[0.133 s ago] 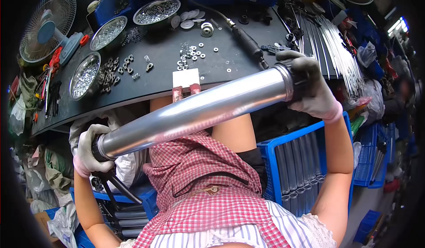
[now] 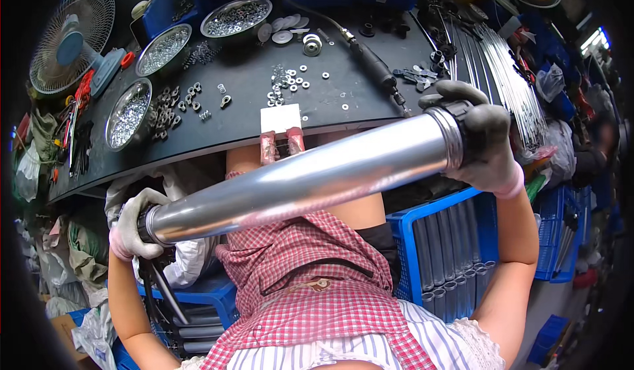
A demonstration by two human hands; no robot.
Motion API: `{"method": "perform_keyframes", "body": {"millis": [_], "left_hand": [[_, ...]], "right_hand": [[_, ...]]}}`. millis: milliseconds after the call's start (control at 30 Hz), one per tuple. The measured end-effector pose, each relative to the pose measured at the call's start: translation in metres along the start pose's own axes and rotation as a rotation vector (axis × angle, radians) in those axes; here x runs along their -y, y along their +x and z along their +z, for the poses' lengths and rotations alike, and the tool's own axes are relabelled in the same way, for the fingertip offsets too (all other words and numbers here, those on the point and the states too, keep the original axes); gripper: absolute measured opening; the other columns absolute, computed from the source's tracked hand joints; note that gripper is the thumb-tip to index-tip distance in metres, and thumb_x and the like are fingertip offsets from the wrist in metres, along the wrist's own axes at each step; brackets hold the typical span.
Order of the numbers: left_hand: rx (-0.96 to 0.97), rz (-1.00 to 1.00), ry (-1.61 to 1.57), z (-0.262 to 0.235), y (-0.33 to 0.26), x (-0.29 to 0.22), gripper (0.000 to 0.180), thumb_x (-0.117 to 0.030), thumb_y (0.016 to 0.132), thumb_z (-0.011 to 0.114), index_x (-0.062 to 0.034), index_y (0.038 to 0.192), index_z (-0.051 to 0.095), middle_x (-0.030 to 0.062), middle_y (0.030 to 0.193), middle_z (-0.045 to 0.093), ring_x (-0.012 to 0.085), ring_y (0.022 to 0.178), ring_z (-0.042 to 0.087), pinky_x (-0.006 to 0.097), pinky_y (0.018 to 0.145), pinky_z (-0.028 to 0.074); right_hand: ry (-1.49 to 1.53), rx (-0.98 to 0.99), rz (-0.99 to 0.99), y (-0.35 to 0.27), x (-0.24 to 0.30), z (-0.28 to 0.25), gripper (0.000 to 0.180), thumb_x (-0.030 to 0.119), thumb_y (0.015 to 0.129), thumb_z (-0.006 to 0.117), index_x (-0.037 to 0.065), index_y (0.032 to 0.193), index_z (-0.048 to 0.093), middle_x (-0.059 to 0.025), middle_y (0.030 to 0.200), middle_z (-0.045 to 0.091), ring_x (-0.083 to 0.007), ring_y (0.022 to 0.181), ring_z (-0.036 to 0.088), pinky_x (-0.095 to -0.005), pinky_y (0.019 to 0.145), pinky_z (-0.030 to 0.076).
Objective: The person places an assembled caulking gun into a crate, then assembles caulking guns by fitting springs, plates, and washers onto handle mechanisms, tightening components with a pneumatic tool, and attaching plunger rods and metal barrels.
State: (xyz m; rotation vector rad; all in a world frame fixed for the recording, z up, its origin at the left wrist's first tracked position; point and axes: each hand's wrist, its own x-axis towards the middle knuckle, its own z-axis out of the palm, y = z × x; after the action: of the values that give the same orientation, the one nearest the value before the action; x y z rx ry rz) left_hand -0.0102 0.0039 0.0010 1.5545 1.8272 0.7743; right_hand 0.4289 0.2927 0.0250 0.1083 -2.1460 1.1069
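At both ends, a tube (image 2: 304, 182) is pinched by left grip (image 2: 134, 225) and right grip (image 2: 492, 149). Far left, bowls (image 2: 232, 36) are placed.

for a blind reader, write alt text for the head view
Gloved left hand and right hand hold a metal tube by its ends. Beyond is a dark bench with three bowls of small parts; lower right, a blue crate of tubes.
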Motion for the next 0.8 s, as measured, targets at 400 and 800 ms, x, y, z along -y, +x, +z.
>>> {"method": "perform_keyframes", "body": {"millis": [400,800], "left_hand": [[0.179,-0.097,-0.184,-0.002,0.009,-0.004,0.069,-0.024,0.04,0.075,0.0006,0.102,0.057,0.0064,0.092,0.062,0.0144,0.084,0.059,0.027,0.081,0.046],[0.068,-0.009,0.018,-0.001,0.009,0.01,0.091,-0.027,0.041,0.073,0.0047,0.123,0.052,0.0106,0.105,0.061,0.0201,0.1,0.059,0.033,0.095,0.044]], "right_hand": [[-0.519,0.091,0.422,0.012,0.044,-0.009,0.075,0.061,0.078,0.064,0.002,0.122,0.05,-0.0141,0.1,0.063,-0.0216,0.086,0.067,-0.0319,0.079,0.053],[-0.434,-0.151,0.005,0.001,-0.022,0.043,0.081,0.067,0.088,0.045,0.003,0.137,0.037,-0.0143,0.113,0.053,-0.016,0.091,0.058,-0.0252,0.079,0.047]]}}
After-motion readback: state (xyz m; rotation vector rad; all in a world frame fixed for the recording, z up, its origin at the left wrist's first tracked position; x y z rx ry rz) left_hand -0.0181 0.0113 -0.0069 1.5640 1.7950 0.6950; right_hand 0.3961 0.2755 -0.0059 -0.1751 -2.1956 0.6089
